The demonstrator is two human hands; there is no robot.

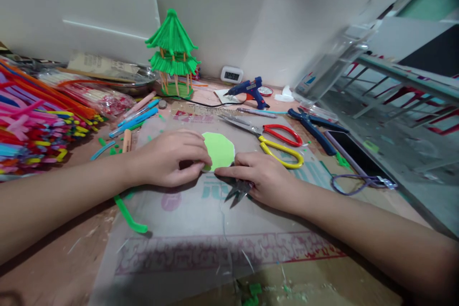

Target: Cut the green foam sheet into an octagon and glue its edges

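A light green, roughly round piece of paper [219, 152] with a pale edge lies on the mat in front of me. My left hand [177, 158] pinches its left edge between thumb and fingers. My right hand [263, 177] is curled around small scissors [238, 192], whose short, parted blades poke out below the fingers; their handles are hidden in the palm. The right index finger stretches out to the paper's lower right edge. Just beyond the right hand lie larger scissors [281, 142] with one red and one yellow handle loop.
A green two-tiered pavilion model [173, 52] stands at the back, left of a blue glue gun [249, 90] and small digital clock [231, 74]. Colourful pipe cleaners [39, 124] pile up at left. Blue-handled pliers [315, 126] and a phone [358, 153] lie at right.
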